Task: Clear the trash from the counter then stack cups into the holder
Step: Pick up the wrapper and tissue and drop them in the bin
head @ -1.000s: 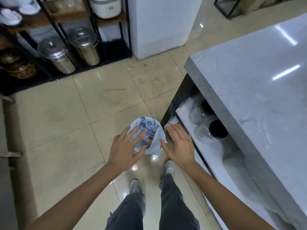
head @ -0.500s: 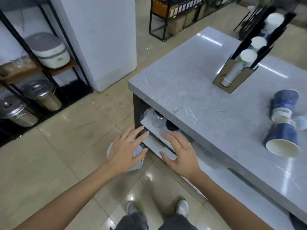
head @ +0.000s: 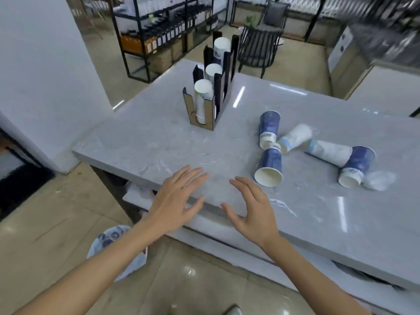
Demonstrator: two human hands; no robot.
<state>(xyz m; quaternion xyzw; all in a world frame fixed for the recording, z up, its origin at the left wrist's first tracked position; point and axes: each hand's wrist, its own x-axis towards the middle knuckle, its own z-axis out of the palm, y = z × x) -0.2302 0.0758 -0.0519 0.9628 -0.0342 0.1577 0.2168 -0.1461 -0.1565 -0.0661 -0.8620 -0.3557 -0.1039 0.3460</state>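
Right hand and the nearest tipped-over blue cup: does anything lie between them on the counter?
No. In the head view, only bare grey counter separates the right hand from the blue cup.

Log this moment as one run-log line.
left hand: open, empty | right hand: open, empty | loose cups: lying on counter | cup holder: three stacks | trash bag: on floor

Bare arms, no sleeves in view.
Left hand [head: 176, 202] and right hand [head: 253, 209] ungloved, no rings, watch or bands seen at fingers or wrists. Both forearms uncovered all the way to the frame's bottom edge. Light-toned shoe tip [head: 233, 311] showing at bottom centre, blurred; rest of clothing out of frame.
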